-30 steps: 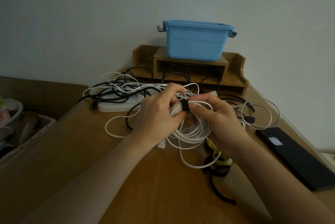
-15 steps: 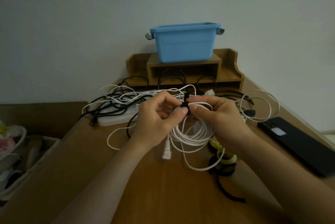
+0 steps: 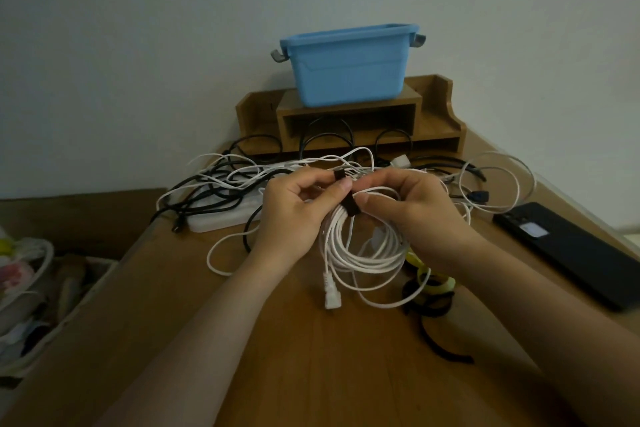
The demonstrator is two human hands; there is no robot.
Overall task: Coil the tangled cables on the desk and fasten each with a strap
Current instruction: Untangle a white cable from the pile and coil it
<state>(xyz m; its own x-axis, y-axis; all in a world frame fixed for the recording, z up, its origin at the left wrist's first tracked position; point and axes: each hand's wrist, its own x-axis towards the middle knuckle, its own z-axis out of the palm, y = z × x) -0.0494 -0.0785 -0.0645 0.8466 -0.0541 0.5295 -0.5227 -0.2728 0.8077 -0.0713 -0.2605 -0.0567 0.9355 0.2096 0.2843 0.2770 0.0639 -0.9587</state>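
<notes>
both hands (image 3: 349,205) are pinching the black strap (image 3: 349,204) round the white cable coil (image 3: 360,246) held above the desk (image 3: 277,357), so if either thumb slips the loops probably spring apart

**Operator:** Status of the black fabric strap (image 3: 349,202)?
**Technician:** Its free end, previously tucked between both thumbs, now extends upward into the left hand (image 3: 294,215) fingertips.
**Operator:** Coiled white cable (image 3: 360,253)?
**Technician:** Its white plug (image 3: 331,293) now hangs below the left hand.
</notes>
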